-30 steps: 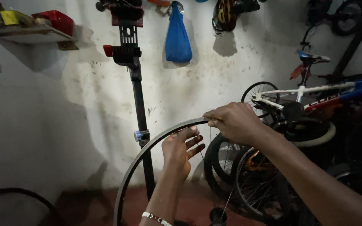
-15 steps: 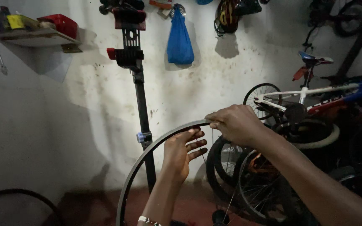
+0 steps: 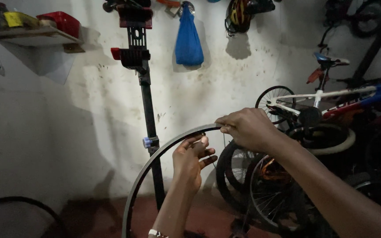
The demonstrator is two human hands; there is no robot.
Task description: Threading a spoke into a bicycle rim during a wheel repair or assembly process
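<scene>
A person's right hand [image 3: 250, 128] is gripping the top of a dark bicycle rim [image 3: 155, 165], fingers closed over its edge. The left hand [image 3: 192, 159] is reaching up inside the rim's arc, its fingertips [image 3: 201, 142] pinching at the inner side just below the right hand. Behind the rim a black repair stand [image 3: 144, 88] is rising against the pale wall. A blue bag [image 3: 188, 37] is hanging above, a shelf [image 3: 31, 37] is holding small items at upper left, and bicycles [image 3: 331, 101] are crowding the right side.

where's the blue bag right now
In the head view the blue bag hangs on the wall at top centre, right of the black repair stand, left of the helmet.
</scene>
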